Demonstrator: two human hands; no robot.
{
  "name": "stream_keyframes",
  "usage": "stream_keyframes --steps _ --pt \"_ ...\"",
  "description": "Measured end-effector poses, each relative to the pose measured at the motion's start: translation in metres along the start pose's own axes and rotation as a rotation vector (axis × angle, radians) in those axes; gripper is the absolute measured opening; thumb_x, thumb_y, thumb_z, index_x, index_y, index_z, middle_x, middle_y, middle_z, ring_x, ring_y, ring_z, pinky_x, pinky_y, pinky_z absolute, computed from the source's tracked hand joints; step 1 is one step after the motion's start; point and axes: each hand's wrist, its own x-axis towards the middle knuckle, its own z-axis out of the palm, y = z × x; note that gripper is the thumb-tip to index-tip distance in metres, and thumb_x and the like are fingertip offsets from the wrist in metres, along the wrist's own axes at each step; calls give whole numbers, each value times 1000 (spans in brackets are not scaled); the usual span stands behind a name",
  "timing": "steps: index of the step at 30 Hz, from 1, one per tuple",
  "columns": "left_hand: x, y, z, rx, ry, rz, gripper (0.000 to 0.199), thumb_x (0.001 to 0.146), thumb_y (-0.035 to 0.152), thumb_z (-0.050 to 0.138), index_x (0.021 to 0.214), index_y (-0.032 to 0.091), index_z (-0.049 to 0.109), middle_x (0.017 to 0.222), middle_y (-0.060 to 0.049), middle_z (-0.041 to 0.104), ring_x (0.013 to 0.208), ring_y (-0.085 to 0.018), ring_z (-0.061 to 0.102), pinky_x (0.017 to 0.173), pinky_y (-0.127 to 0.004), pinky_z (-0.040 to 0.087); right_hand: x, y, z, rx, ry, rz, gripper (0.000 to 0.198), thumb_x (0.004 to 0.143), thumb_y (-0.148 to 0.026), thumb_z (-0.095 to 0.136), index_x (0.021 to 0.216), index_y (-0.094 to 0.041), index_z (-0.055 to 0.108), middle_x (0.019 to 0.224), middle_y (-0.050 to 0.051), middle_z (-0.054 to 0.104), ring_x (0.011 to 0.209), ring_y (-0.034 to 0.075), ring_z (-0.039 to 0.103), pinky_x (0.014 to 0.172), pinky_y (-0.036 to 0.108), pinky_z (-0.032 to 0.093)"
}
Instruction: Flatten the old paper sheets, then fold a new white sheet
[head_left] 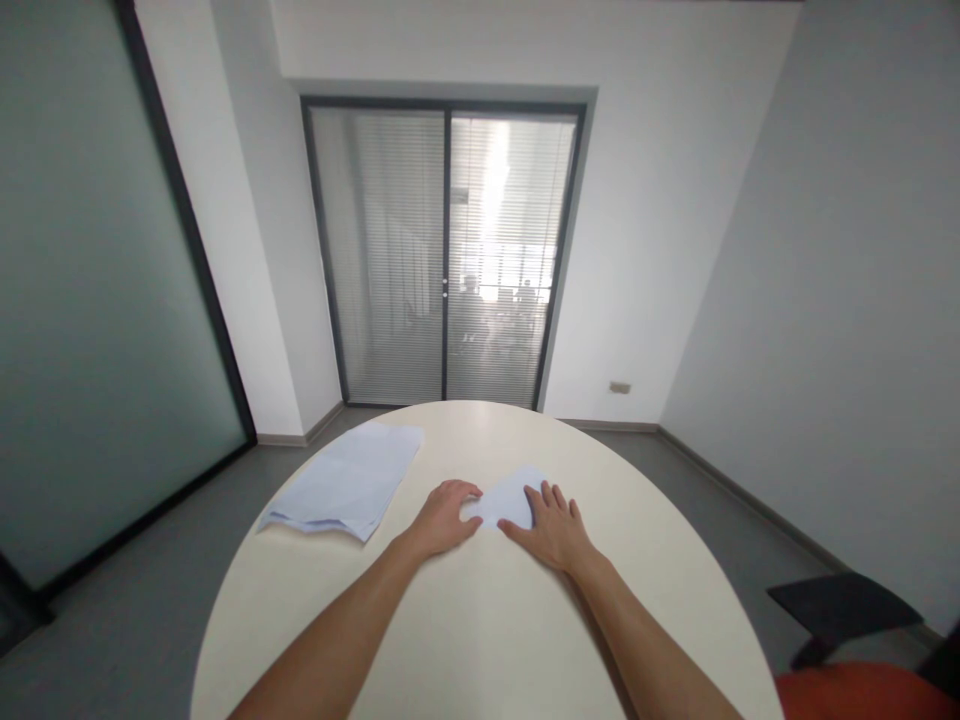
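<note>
A small piece of white paper (507, 498), apparently folded, lies on the round table between my two hands. At its narrow left end, my left hand (444, 518) is curled, with thumb and fingertips around the paper and touching it. My right hand (555, 528) rests flat on the paper's right side, its fingers spread and its thumb pointing left. Part of the paper is hidden beneath the right fingers. To the left, a stack of larger white sheets (349, 475) lies near the table edge, its near edge slightly wavy.
The round cream table (465, 640) stretches out beneath both arms. At the lower right stands a chair with a red seat (862, 692) and a black armrest (844, 605). Beyond the table is a glazed partition with blinds (382, 260). A frosted glass panel (97, 280) stands at the left.
</note>
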Motion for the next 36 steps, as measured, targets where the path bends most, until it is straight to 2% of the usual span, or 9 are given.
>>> stream_keyframes --steps 8,17,26,36 --pt "-3 10 -1 110 30 75 28 80 24 69 108 21 68 112 -7 71 109 -25 62 104 -43 42 -1 -2 -1 -24 9 -7 101 81 -82 40 154 -13 33 163 22 18 150 40 14 117 56 10" --pt "-2 18 -4 147 18 116 31 79 20 68 110 21 66 111 -7 70 108 -26 60 103 -43 41 5 12 -2 -8 -28 -35 99 80 -85 39 156 -21 32 164 15 20 150 40 13 117 59 10" --pt "-4 24 0 139 4 202 28 82 22 68 109 21 65 111 -5 71 108 -24 60 103 -42 40 4 11 -2 -15 -6 -41 98 79 -85 41 155 -22 35 164 16 23 150 41 15 117 58 11" --pt "-3 20 8 29 -30 45 20 83 27 70 103 22 69 107 -5 72 104 -24 62 97 -38 46 2 9 -1 -26 11 -76 97 80 -85 39 154 -22 37 163 16 25 149 43 15 116 60 12"
